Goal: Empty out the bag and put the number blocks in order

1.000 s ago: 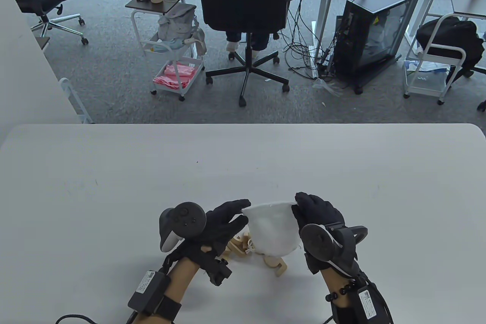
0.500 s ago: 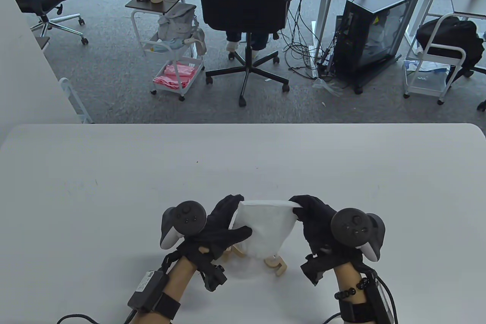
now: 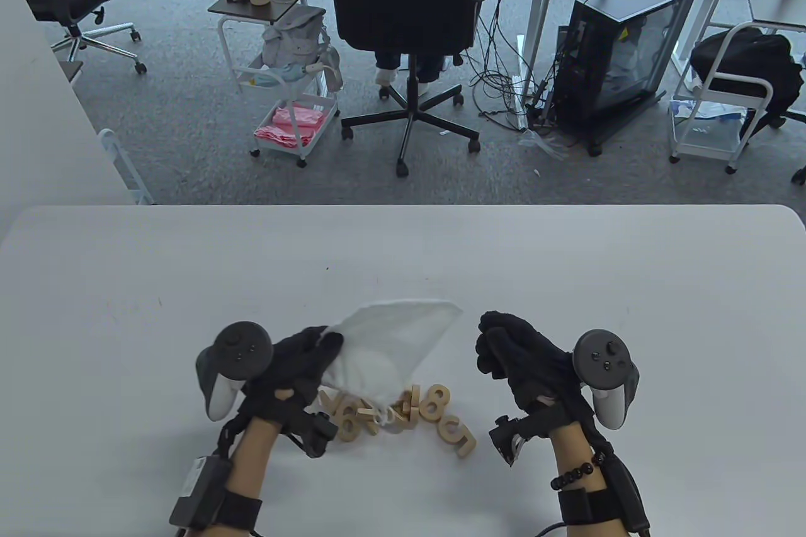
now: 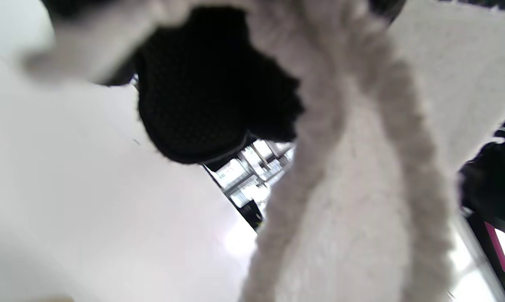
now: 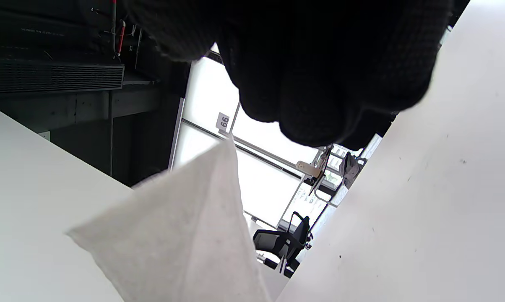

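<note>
- The left hand (image 3: 296,367), in a black sensor glove with a grey tracker strapped to its back, is gripping one edge of the soft white fabric bag (image 3: 390,348) and is holding it lifted above the table.
- The white fabric bag is hanging slack and crumpled, with its far corner pointing toward the right hand and its lower, narrow end trailing down onto the pile of blocks.
- In the left wrist view the bag (image 4: 361,201) is filling most of the frame as fuzzy white folds, with a black gloved fingertip (image 4: 202,96) pressing against it; that view is blurred, so exactly how many fingers are closing on the cloth cannot be told.
- The right hand (image 3: 522,361), also in a black glove with a tracker, is hovering just beside the bag's free corner and is not touching it; its fingers are curling inward in a loose bunch, holding nothing.
- In the right wrist view the curled black fingers (image 5: 319,84) are hanging above the bag's pointed white corner (image 5: 185,235), with a gap showing between them.
- The pale wooden number blocks (image 3: 403,414) are lying in a loose heap on the white table (image 3: 126,310), under and just in front of the bag, between the two wrists.
- A wooden 8 (image 3: 434,401) and a wooden 5 (image 3: 458,433) are lying at the right end of the heap, clear of the cloth; the other digits are overlapping and partly hidden by the bag's end.
</note>
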`<state>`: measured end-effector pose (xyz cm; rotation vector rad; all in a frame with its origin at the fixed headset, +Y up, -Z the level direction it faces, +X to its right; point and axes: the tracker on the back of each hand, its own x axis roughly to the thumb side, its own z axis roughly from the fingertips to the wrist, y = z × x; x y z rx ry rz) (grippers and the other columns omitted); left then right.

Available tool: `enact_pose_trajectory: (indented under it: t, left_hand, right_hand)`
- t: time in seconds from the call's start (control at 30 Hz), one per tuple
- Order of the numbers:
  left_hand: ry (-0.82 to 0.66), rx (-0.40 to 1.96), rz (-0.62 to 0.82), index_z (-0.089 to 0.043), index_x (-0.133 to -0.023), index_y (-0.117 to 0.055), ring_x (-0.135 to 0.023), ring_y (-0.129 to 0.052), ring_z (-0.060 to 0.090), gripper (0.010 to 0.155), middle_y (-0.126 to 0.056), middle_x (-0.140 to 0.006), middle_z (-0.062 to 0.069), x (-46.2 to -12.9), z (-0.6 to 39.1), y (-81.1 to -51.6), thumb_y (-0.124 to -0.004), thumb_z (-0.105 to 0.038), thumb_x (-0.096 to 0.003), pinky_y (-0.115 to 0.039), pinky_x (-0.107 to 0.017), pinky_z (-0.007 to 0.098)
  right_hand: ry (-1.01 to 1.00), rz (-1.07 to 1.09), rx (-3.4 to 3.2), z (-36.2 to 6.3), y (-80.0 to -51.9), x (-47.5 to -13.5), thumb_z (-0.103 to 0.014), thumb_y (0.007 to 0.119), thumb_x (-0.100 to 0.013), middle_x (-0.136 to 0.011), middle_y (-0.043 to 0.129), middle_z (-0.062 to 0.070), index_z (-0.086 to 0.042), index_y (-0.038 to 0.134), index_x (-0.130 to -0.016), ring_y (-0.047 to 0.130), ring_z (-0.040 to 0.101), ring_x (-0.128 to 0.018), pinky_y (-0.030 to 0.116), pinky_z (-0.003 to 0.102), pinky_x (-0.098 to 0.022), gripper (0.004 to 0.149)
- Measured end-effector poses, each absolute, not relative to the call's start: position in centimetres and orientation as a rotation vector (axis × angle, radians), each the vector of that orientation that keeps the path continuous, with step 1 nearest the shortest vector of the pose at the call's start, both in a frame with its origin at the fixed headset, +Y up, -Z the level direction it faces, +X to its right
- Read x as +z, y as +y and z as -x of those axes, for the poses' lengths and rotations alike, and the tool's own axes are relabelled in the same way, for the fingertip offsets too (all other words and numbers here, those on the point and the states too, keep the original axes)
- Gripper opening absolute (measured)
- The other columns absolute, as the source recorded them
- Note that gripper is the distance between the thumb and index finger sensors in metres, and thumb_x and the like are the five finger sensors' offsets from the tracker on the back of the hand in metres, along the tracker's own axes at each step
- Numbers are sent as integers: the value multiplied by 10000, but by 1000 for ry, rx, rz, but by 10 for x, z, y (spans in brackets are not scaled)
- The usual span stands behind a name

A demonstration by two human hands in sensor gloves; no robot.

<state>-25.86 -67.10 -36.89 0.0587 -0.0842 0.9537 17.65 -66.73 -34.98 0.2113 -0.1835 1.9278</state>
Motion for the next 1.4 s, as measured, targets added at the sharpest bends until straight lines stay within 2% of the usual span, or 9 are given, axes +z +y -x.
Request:
enact_pose_trajectory:
  t: [0.13, 0.3, 0.5, 0.63, 0.8, 0.97, 1.1, 1.23, 1.4]
  left_hand:
    - [295, 972, -194, -107, -823, -895, -506, -1107, 250, 427, -1042, -557, 2, -370, 362, -682, -696, -388, -571, -781, -590, 598]
    - [660, 1089, -273, -107, -841, -879, -549, -1090, 281, 435, -1035, -597, 23, -356, 453, -719, -700, -394, -569, -751, -601, 619]
    - [796, 953, -139, -36, -948, -791, -680, -1007, 408, 547, -965, -758, 141, -353, 479, -751, -713, -414, -559, -653, -615, 696]
    - [826, 772, -85, 92, -1073, -529, -842, -753, 626, 789, -650, -996, 367, -355, 476, -744, -730, -456, -542, -489, -597, 800]
    - [724, 601, -228, 115, -1097, -369, -915, -500, 721, 888, -398, -1057, 446, -357, 465, -711, -728, -472, -536, -386, -590, 828]
    - [502, 527, -295, 66, -1116, -399, -954, -471, 704, 886, -387, -1086, 417, -358, 433, -677, -730, -507, -526, -403, -609, 827]
    - [222, 458, -252, 17, -1133, -417, -989, -506, 670, 887, -430, -1114, 370, -361, 383, -660, -733, -538, -517, -437, -637, 813]
    - [-30, 417, -166, -36, -1146, -444, -1016, -546, 635, 869, -469, -1136, 327, -363, 320, -664, -734, -556, -514, -470, -656, 801]
    - [-234, 320, -37, -53, -1152, -435, -1034, -531, 629, 856, -464, -1150, 306, -364, 251, -690, -729, -548, -519, -474, -673, 791]
  right_hand:
    - [-214, -197, 1912, -180, -666, -349, -349, 708, -572, -783, 930, 132, -56, 758, -951, 1032, 324, -570, 918, 443, -432, 482]
    - [-215, -210, 1942, -175, -668, -350, -350, 708, -572, -793, 924, 133, -58, 755, -954, 1027, 329, -583, 915, 449, -440, 484]
    - [-186, -217, 1975, -169, -674, -354, -352, 710, -570, -802, 920, 140, -59, 753, -956, 1023, 339, -592, 910, 457, -448, 487]
    - [-175, -213, 1996, -169, -676, -354, -353, 709, -570, -805, 918, 147, -52, 752, -958, 1019, 347, -597, 906, 463, -452, 494]
    - [-183, -206, 2016, -171, -676, -355, -355, 709, -569, -812, 913, 151, -51, 747, -963, 1017, 353, -601, 902, 469, -455, 498]
    - [-219, -192, 2062, -176, -675, -354, -358, 713, -567, -824, 906, 160, -49, 743, -967, 1008, 366, -616, 895, 482, -464, 506]
    - [-278, -193, 2162, -178, -672, -351, -366, 720, -562, -859, 883, 184, -47, 735, -977, 990, 399, -656, 878, 512, -492, 523]
    - [-310, -221, 2271, -176, -671, -349, -378, 733, -554, -922, 831, 225, -47, 714, -998, 947, 452, -721, 841, 562, -536, 554]
    - [-242, -376, 2472, -151, -679, -349, -397, 767, -534, -1025, 731, 243, -69, 675, -1033, 811, 537, -857, 734, 645, -628, 603]
